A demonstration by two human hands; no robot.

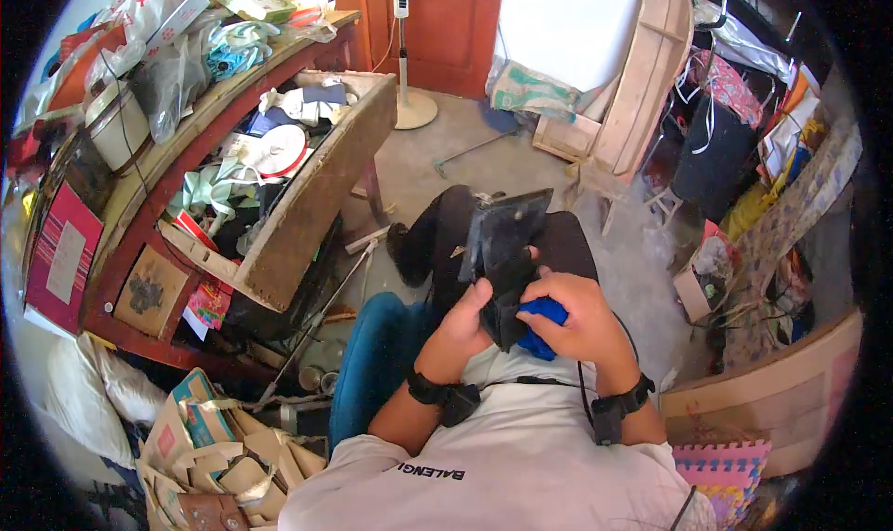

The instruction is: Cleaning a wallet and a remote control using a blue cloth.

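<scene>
Holding scuffed flat black rectangular case [510,232] in left hand [463,317]; clutching crumpled bright-blue cloth [544,310] in right hand [580,315], beside case.

Open drawer [321,196] left of left grip [465,317]; standing fan [416,111] beyond; cardboard pieces [212,464] behind, leftward; foam mat [721,461] behind, right of right grip [574,310].

Left of the chair [372,368], a drawer [316,210] juts from the desk [288,52]; beyond stands a pedestal fan [402,52] (a door [458,33] behind); cardboard [233,461] lies rear-left; over the lap [569,241], a pouch [499,252] between left hand [462,317] and right hand [579,310].
</scene>
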